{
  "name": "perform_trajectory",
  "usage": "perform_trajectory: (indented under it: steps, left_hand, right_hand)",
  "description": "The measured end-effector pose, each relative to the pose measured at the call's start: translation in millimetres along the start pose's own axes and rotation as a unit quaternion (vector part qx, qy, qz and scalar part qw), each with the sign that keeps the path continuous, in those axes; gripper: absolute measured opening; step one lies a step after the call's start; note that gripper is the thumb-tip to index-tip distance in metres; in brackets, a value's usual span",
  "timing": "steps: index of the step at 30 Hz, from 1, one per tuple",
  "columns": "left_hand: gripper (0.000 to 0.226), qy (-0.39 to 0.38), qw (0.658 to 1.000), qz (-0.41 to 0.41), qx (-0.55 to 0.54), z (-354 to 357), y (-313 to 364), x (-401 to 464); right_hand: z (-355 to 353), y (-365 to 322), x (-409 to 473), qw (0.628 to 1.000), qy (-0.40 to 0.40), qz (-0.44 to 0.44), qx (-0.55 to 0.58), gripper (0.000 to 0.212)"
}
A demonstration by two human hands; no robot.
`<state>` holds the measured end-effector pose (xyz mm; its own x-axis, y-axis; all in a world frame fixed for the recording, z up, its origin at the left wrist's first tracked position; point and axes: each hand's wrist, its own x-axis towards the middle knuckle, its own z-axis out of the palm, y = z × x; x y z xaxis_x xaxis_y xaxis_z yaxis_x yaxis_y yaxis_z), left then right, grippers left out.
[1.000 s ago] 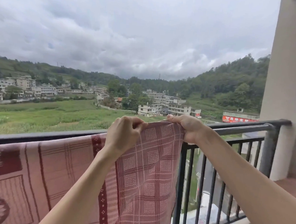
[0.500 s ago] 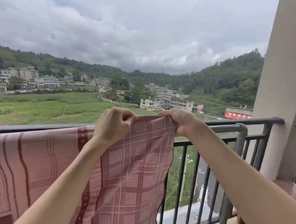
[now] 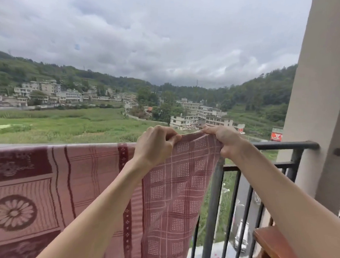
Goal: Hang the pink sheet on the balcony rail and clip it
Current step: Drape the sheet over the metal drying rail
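Observation:
The pink sheet (image 3: pixel 68 182), patterned in dark red with checks and a flower motif, drapes over the black balcony rail (image 3: pixel 282 144) from the left edge to the middle. Its right end (image 3: pixel 181 188) is lifted a little above the rail. My left hand (image 3: pixel 154 145) pinches the sheet's top edge, and my right hand (image 3: pixel 223 140) grips the top corner just to the right. The stretch of edge between both hands is pulled taut. No clip is visible.
A beige pillar (image 3: pixel 322 97) stands at the right, where the rail ends. A grey metal post (image 3: pixel 212 210) rises inside the black bars. A wooden chair arm (image 3: pixel 273 246) sits at the lower right. Fields, houses and a street lie far below.
The view has shifted, so the rail end and pillar sit further right. Both hands keep their grip on the sheet's edge, held slightly higher above the rail.

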<state>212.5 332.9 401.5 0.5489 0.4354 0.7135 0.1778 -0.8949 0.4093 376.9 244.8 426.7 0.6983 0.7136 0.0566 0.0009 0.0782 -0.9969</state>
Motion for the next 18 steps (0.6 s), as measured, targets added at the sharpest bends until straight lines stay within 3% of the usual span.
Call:
perform_trajectory:
  steps: [5,13,18]
  left_hand:
    - [0.016,-0.001,1.0,0.009,0.001,43.7,20.9,19.3]
    - [0.017,0.023,0.999,-0.017,0.028,68.8,38.3,19.9]
    - [0.023,0.026,0.995,-0.05,0.076,91.7,40.7,-19.4]
  right_hand:
    - [-49.3,6.9,14.4,0.999,-0.003,-0.001,0.033,0.006]
    - [-81.3,19.9,22.8,0.995,-0.074,0.001,0.073,0.011]
    - [-99.6,57.5,19.1,0.969,-0.147,0.126,0.156,0.011]
